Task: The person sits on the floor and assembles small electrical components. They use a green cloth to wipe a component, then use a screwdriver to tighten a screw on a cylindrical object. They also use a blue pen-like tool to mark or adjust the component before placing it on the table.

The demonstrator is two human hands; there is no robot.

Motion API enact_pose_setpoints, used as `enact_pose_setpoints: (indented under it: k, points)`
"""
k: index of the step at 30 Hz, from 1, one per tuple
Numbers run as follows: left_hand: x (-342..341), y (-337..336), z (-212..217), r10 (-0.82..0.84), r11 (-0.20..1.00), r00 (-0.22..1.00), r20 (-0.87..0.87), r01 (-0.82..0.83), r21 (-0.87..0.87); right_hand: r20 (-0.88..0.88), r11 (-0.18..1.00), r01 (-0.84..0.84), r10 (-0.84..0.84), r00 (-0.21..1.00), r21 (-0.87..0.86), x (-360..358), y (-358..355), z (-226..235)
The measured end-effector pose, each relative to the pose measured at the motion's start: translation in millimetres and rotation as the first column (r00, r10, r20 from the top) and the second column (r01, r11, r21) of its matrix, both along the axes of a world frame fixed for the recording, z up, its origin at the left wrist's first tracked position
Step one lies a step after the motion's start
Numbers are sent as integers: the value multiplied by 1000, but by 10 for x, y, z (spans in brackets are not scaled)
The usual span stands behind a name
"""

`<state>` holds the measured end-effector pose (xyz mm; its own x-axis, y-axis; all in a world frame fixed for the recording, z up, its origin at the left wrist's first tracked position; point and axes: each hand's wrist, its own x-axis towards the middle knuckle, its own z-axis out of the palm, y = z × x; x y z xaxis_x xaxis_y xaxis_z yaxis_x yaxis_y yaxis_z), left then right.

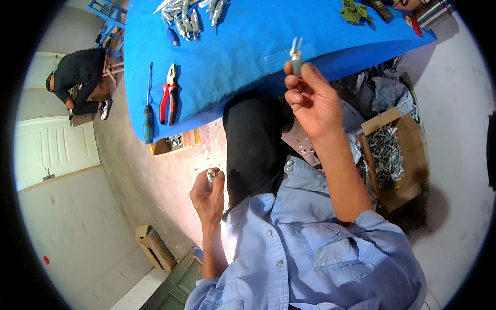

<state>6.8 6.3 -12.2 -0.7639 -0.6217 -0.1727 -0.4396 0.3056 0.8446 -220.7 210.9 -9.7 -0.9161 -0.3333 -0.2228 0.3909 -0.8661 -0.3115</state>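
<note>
My right hand [310, 98] is raised in front of the blue table [243, 46] and pinches a small grey metal part with two prongs [296, 54] between thumb and fingers. My left hand [207, 194] is lower, near my knee, and grips a small silver metal piece [211, 175] by its end. The two hands are well apart. I wear a light blue shirt and dark trousers.
On the table lie red-handled pliers [168, 95], a dark screwdriver [149, 111], a heap of silver metal parts [188, 15], a green cloth [354, 11] and a steel cylinder [433, 13]. An open cardboard box of metal parts [392, 155] stands at right. Another person [77, 80] crouches at far left.
</note>
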Motion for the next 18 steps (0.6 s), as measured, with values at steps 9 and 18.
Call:
enact_pose_setpoints:
  k: [9, 18]
  points:
    - [-235, 61, 125, -38, 998, 999, -13, 38, 57, 32, 1000, 6, -7, 999, 25, -33, 277, -179]
    - [-391, 226, 220, -116, 989, 987, -114, 126, 80, 40, 984, -16, 9, 999, 176, 247, 310, -267]
